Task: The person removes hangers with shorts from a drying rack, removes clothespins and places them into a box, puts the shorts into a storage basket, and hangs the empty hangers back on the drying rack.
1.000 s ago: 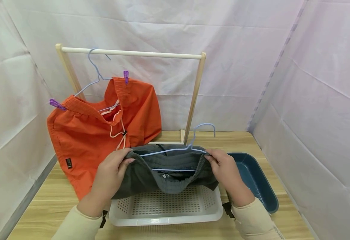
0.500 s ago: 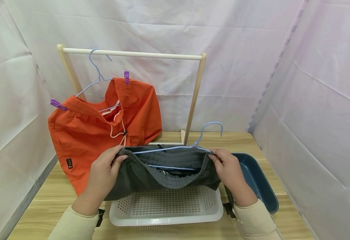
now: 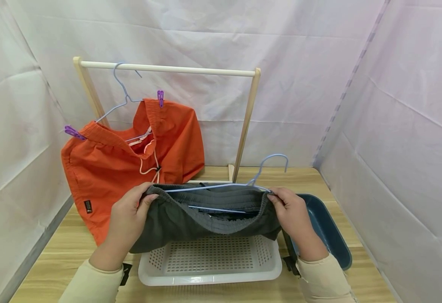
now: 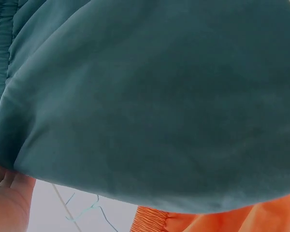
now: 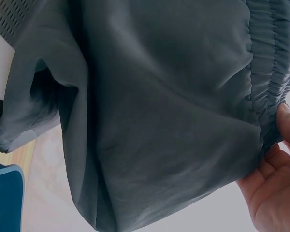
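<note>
Dark grey shorts [image 3: 156, 231] with an elastic waistband are stretched sideways between both hands in the head view. My left hand [image 3: 126, 219] pinches the left end of the waistband, thumb on the near side. At the other end my right hand [image 3: 294, 216] pinches the waistband. A light blue wire hanger [image 3: 251, 182] lies across the waist opening, its hook standing up at the right. Its ends are hidden by cloth and fingers. Both wrist views are mostly filled by the shorts' cloth [image 4: 150, 106], with my right hand [image 5: 275, 193] at the right wrist view's edge.
Orange shorts [image 3: 118, 168] hang at the left from another blue hanger on a wooden rack [image 3: 186, 69], held by purple clothespins [image 3: 161, 98]. A white perforated basket [image 3: 209, 278] stands below the grey shorts. A dark teal tray [image 3: 321, 223] lies at the right.
Both hands have moved apart, the left one leftward and the right one slightly rightward, pulling the waistband wider. The hanger's hook has shifted right.
</note>
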### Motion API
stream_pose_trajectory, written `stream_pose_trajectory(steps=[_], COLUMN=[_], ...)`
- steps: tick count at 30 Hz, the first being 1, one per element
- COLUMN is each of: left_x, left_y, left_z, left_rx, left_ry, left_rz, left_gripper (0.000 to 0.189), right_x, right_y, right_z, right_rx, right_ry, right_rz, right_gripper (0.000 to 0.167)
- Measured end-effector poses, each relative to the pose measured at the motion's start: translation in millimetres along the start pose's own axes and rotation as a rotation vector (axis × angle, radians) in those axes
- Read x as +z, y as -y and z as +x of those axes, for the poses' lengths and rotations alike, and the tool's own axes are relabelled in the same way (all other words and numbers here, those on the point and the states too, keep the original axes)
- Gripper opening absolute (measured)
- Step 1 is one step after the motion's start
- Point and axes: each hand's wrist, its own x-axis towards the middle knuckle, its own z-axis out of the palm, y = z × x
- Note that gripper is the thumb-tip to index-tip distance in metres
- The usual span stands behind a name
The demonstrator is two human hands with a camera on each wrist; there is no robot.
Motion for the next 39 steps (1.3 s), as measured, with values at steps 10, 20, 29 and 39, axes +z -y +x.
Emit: stream_pose_trajectory(steps=[10,20,29,39], left_x=[-0.2,-0.7,-2.3,-0.7], left_y=[5.0,9.6,17.3,17.6], left_z=[-1.0,-1.7,-6.2,-14.3], left_rx=[-0.010,-0.047,-0.068,-0.088], left_ry=[-0.064,-0.112,-0.149,0.003], left_rz=[-0.027,-0.034,-0.022,0.078], left_gripper=[0.031,0.030,0.027,0.030], right_x=[-3,-4,-13,-19], right_y=[-2,-8,-13,-11], right_z=[-0.8,-0.8,-1.7,3.2], right_rx=[0.003,0.024,0.095,0.081], right_ry=[-0.016,-0.023,-0.065,-0.079], right_rz=[-0.005,-0.003,-0.010,-0.018], right_gripper=[0.014,0.014,0.011,0.011])
